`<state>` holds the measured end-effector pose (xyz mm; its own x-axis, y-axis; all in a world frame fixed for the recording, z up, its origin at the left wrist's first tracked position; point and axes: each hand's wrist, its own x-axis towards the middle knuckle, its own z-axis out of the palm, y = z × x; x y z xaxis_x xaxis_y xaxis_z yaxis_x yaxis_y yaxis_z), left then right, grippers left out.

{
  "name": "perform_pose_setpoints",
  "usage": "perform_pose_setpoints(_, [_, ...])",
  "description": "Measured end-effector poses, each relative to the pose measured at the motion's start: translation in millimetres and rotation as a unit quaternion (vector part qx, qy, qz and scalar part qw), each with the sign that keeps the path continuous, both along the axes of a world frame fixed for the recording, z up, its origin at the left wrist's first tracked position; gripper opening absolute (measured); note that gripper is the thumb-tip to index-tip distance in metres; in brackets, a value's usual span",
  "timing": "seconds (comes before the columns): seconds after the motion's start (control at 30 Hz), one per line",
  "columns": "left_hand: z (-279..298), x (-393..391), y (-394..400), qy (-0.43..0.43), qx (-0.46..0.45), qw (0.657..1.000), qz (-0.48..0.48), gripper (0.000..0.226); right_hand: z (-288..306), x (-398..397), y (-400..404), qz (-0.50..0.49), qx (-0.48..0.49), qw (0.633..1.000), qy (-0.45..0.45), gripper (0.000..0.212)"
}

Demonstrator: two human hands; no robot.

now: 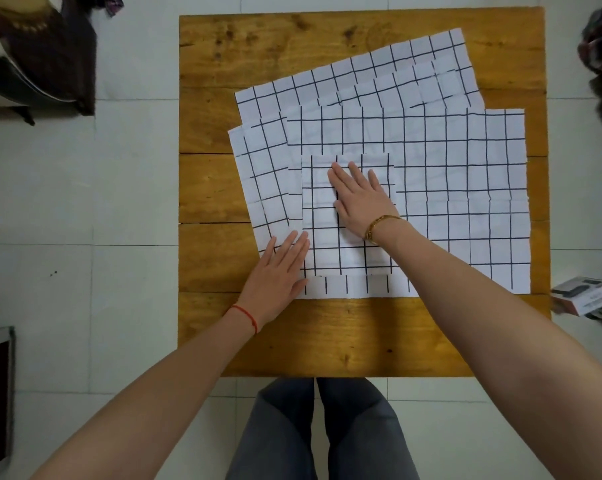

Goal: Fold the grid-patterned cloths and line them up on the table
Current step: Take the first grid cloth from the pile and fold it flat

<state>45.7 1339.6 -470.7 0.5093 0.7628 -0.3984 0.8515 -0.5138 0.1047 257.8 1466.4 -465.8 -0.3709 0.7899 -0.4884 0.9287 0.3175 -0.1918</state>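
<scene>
Head view: both hands flat, fingers straight — right hand (356, 199) atop the folded cloth (330, 251), left hand (279, 271) at its left edge.

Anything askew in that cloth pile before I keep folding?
Yes. The unfolded cloths are fanned out: the back cloth and left cloth sit rotated against the squarer top sheet. The folded cloth lies on the pile under both flat hands, left hand, right hand.

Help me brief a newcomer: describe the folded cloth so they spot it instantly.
On the wooden table, white grid-patterned cloths lie overlapping. The folded cloth sits on top near the front, under the right hand. It is the smallest piece; the others lie spread open.
</scene>
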Motion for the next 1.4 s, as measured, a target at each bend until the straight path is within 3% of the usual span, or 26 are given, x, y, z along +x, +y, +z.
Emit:
perform_pose_setpoints(0.37, [3,-10,-26,-0.013,-0.013,0.999,-0.046,0.066,-1,-1,1,0.012,0.006,1.0,-0.02,0.057])
perform_pose_setpoints(0.53, [12,-3,-11,-0.058,0.008,0.998,-0.038,0.053,-1,-1,1,0.013,0.01,1.0,-0.019,0.056])
perform_pose_setpoints(0.67, [15,8,10,-0.095,0.045,0.994,0.013,0.038,2,0,10,0.006,0.046,0.998,0.039,0.052])
perform_pose_setpoints(0.8, [14,19,33,-0.088,0.062,0.991,0.078,0.042,7,6,29,-0.04,0.132,0.983,0.126,0.044])
perform_pose_setpoints(1.0, [11,28,51,-0.085,0.059,0.99,0.093,0.043,9,18,53,-0.1,0.147,0.982,0.069,0.042])
perform_pose_setpoints(1.17, [7,26,55,-0.085,0.06,0.991,0.083,0.045,1,24,60,-0.087,0.149,0.985,0.004,0.04])
perform_pose_setpoints(1.4, [8,24,57,-0.1,0.04,0.989,0.097,0.047,1,23,64,-0.119,0.144,0.982,0.018,0.03])
